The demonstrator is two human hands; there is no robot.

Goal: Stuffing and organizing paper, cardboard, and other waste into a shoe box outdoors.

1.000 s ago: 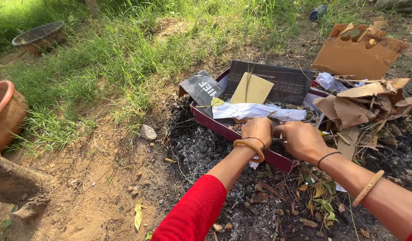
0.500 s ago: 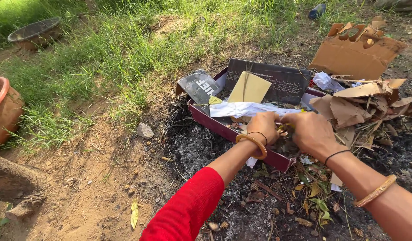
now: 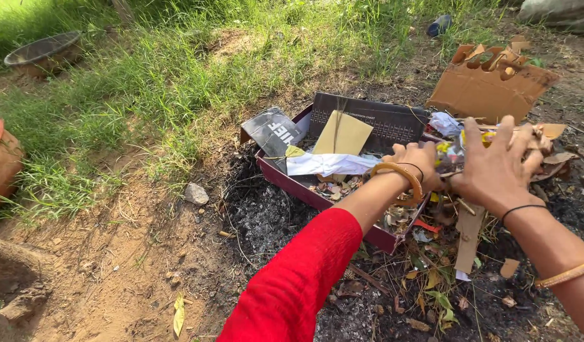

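Scrap paper and wrappers [image 3: 453, 155], crumpled with brown card pieces, were gathered between both hands above the right end of a maroon cardboard box [image 3: 285, 183]. The left hand [image 3: 421, 161], a red sleeve [image 3: 298, 278] on its arm and a gold bangle at the wrist, was curled shut on the bundle's near side. The right hand [image 3: 494, 164] lay over the bundle with fingers spread and bent around it, pressing it against the left.

The box sat on a patch of grey ash [image 3: 263, 218], its long near edge running diagonally from upper left to lower right, with both forearms crossing that edge. Inside lay a yellow envelope [image 3: 342, 134], white paper [image 3: 326, 164] and dry leaves; a dark lid [image 3: 374, 117] stood up along its far edge. A torn cardboard sheet [image 3: 491, 85] lay beyond, well apart. To the left, bare dirt and grass [image 3: 146, 82] lay open, with only a small stone [image 3: 195, 193] near the ash and a clay pot [image 3: 0, 161] at the frame edge.
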